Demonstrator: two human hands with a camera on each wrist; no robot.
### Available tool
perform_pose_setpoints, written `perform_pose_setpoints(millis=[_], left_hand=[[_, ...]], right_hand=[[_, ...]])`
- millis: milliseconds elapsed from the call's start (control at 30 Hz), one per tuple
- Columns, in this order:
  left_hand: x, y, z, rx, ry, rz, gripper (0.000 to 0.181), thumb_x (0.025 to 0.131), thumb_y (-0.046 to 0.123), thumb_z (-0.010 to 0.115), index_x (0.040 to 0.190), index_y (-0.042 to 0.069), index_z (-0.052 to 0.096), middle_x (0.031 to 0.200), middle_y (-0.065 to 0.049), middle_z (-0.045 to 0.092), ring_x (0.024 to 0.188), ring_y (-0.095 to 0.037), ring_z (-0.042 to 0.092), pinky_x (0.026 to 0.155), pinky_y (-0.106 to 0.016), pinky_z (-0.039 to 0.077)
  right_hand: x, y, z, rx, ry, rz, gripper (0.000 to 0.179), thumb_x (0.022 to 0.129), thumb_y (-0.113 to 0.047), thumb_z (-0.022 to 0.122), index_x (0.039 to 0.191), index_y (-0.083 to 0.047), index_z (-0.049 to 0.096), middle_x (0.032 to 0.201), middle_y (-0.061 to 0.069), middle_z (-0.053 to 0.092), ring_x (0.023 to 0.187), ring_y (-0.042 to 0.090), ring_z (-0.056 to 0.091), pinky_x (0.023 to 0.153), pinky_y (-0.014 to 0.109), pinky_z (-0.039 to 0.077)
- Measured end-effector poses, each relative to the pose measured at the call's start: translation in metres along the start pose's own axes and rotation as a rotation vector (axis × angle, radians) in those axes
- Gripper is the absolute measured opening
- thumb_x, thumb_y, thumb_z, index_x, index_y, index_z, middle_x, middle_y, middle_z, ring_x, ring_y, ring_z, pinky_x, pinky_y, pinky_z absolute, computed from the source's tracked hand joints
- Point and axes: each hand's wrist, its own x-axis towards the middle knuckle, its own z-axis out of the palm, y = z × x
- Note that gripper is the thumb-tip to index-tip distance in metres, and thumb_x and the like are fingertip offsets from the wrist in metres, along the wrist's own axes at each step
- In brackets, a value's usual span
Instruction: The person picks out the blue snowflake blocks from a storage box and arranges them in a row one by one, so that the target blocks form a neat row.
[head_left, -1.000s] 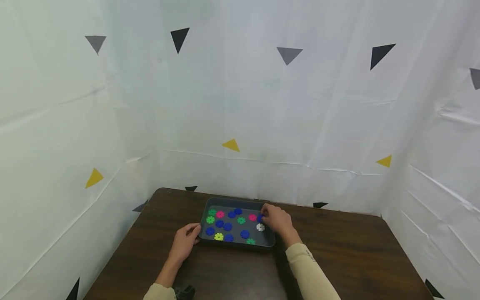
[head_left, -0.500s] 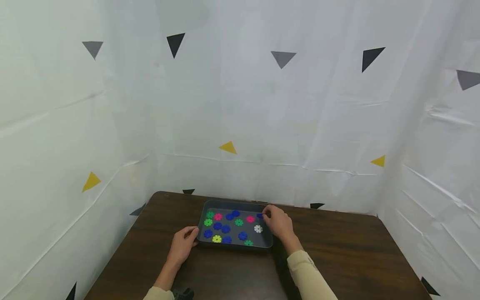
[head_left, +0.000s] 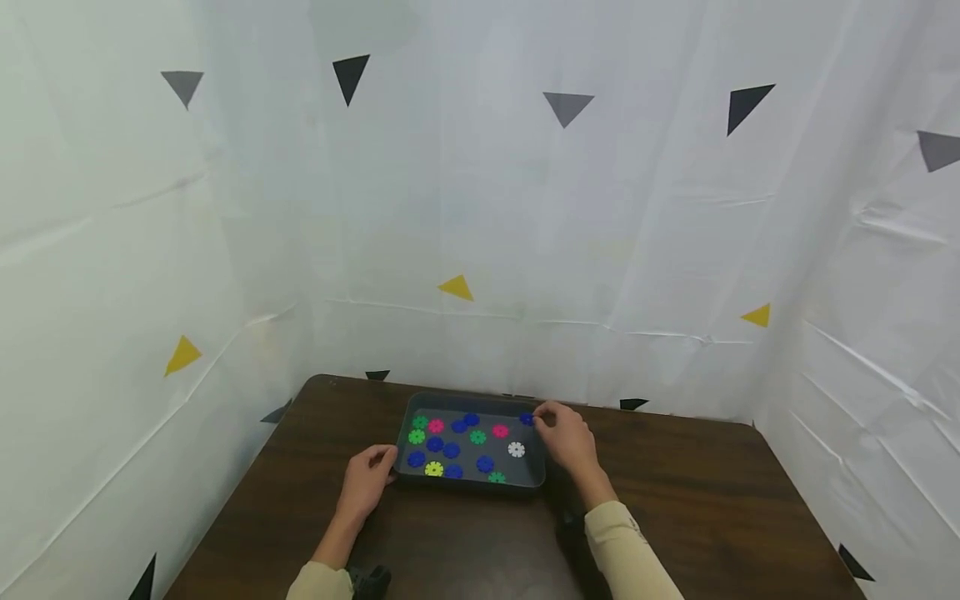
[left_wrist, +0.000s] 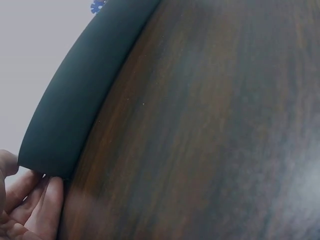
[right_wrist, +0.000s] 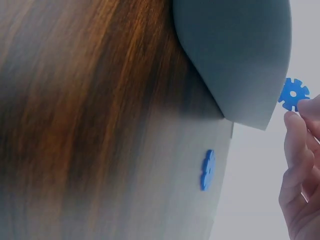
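Observation:
A dark grey tray (head_left: 468, 485) sits on the table with several notched plastic discs spread over its floor. Blue is the commonest colour; a white disc (head_left: 516, 449), a yellow disc (head_left: 434, 469), two pink ones and several green ones lie among them. My left hand (head_left: 365, 481) grips the tray's left end, thumb at the rim and fingers against the outer wall (left_wrist: 75, 100). Near the back right corner, my right hand (head_left: 567, 439) pinches a blue notched disc (right_wrist: 293, 94) between thumb and index finger, at rim height in the right wrist view.
The dark wooden table (head_left: 690, 492) extends on both sides of the tray. Another blue disc (right_wrist: 208, 170) lies outside the tray in the right wrist view. White sheeting (head_left: 480, 208) with printed triangles surrounds the table at the back and sides.
My right hand has moved back and slightly right, raising the pinched blue disc from the tray floor to the back right corner. My left hand stays on the tray's left end.

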Motion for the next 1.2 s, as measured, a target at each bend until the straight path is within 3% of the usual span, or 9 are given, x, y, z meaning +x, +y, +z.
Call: perform_pose_setpoints(millis=[267, 433, 700, 967, 1200], left_hand=[[-0.003, -0.001, 0.0, 0.002, 0.011, -0.059, 0.042, 0.111, 0.031, 0.064, 0.136, -0.001, 0.071, 0.14, -0.025, 0.069, 0.125, -0.037, 0.071, 0.101, -0.047, 0.063], [-0.003, 0.002, 0.0, -0.026, 0.014, -0.093, 0.041, 0.11, 0.03, 0.064, 0.14, 0.002, 0.07, 0.145, -0.025, 0.066, 0.132, -0.039, 0.067, 0.106, -0.048, 0.06], [0.006, 0.012, -0.004, -0.097, -0.057, -0.137, 0.044, 0.112, 0.028, 0.062, 0.148, 0.003, 0.064, 0.152, -0.026, 0.06, 0.142, -0.041, 0.059, 0.113, -0.051, 0.054], [0.009, 0.017, 0.001, -0.122, -0.035, -0.161, 0.042, 0.113, 0.024, 0.06, 0.148, 0.002, 0.061, 0.152, -0.025, 0.059, 0.143, -0.041, 0.058, 0.116, -0.051, 0.051], [0.006, 0.013, -0.001, -0.122, -0.05, -0.182, 0.043, 0.113, 0.025, 0.059, 0.148, 0.001, 0.061, 0.153, -0.026, 0.059, 0.144, -0.042, 0.057, 0.116, -0.052, 0.051]], right_hand=[[-0.011, 0.011, -0.006, 0.081, -0.003, 0.076, 0.016, 0.102, -0.029, 0.073, 0.114, -0.02, 0.077, 0.099, 0.007, 0.078, 0.07, 0.016, 0.069, 0.063, 0.034, 0.047], [-0.016, 0.02, -0.014, 0.139, 0.0, 0.092, 0.018, 0.104, -0.031, 0.072, 0.114, -0.018, 0.076, 0.104, 0.01, 0.078, 0.069, 0.018, 0.072, 0.063, 0.035, 0.048], [-0.011, 0.037, -0.027, 0.147, 0.003, 0.1, 0.022, 0.105, -0.033, 0.069, 0.119, -0.017, 0.075, 0.107, 0.01, 0.077, 0.068, 0.015, 0.071, 0.063, 0.033, 0.048], [-0.009, 0.048, -0.04, 0.147, 0.006, 0.119, 0.025, 0.106, -0.032, 0.066, 0.12, -0.013, 0.074, 0.116, 0.014, 0.075, 0.081, 0.022, 0.068, 0.065, 0.033, 0.046], [-0.017, 0.062, -0.039, 0.151, -0.008, 0.159, 0.026, 0.104, -0.032, 0.067, 0.115, -0.011, 0.075, 0.102, 0.012, 0.075, 0.079, 0.024, 0.069, 0.062, 0.034, 0.047]])
